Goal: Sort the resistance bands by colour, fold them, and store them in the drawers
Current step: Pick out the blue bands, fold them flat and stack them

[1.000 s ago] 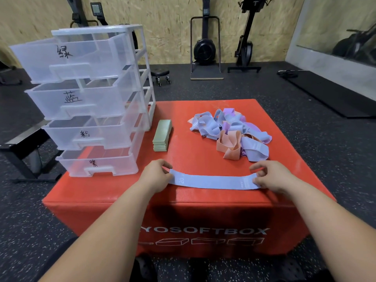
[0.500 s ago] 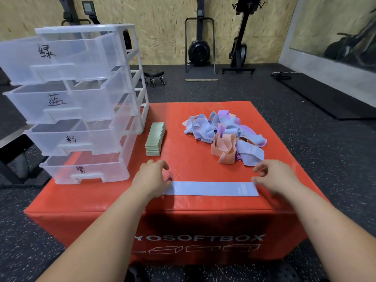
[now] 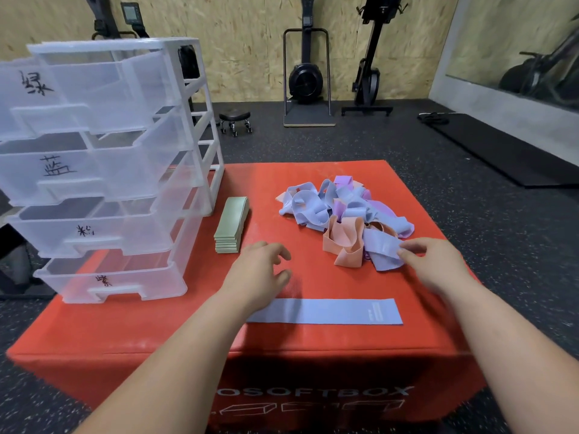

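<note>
A flat blue band (image 3: 326, 311) lies stretched out near the front edge of the red box (image 3: 125, 333), w/ its left end hidden under the left forearm. The left hand (image 3: 260, 274) hovers above the box just behind this band, fingers loosely curled and apart, holding nothing. The right hand (image 3: 435, 264) is at the near edge of the mixed pile (image 3: 341, 214) (blue, purple and pink bands tangled together) and its thumb and fingers touch a blue band (image 3: 383, 249) there; a closed pinch I cannot tell. A stack of folded green bands (image 3: 232, 225) sits beside the clear drawer unit (image 3: 103, 170), approx. between unit and pile. All four drawers stand pulled out.
</note>
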A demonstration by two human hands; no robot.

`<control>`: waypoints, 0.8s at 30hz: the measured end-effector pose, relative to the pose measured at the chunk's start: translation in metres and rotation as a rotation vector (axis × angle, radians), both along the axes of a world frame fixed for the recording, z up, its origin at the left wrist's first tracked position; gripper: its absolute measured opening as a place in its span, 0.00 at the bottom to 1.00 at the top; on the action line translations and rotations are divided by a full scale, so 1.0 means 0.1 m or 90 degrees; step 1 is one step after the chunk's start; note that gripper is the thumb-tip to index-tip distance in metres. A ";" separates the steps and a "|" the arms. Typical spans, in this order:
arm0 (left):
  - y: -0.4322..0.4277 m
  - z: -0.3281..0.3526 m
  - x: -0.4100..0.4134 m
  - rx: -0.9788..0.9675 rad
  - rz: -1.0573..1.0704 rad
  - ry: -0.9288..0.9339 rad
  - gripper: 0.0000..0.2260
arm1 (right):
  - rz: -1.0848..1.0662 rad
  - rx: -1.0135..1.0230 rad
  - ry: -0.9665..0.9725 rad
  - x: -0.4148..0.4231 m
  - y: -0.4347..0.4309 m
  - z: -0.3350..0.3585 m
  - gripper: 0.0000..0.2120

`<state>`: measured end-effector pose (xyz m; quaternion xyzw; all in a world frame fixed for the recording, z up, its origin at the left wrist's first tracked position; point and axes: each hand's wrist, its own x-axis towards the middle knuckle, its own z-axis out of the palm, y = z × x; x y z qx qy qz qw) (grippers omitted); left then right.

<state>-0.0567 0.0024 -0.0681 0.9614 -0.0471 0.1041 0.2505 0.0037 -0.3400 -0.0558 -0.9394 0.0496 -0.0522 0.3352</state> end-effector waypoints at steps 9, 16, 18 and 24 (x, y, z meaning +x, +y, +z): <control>-0.43 0.18 0.22 -0.143 -0.082 -0.086 0.10 | 0.083 0.200 -0.246 0.00 0.29 0.57 0.09; -0.67 0.10 0.32 -0.141 -0.109 -0.039 0.10 | 0.105 -0.035 -0.010 0.10 0.15 0.25 0.13; -0.67 0.04 0.35 -0.115 -0.104 -0.008 0.11 | 0.131 -0.055 0.046 0.08 0.22 0.17 0.17; -0.70 -0.02 0.39 -0.093 -0.104 0.031 0.11 | 0.144 -0.069 0.057 -0.02 0.52 0.23 0.27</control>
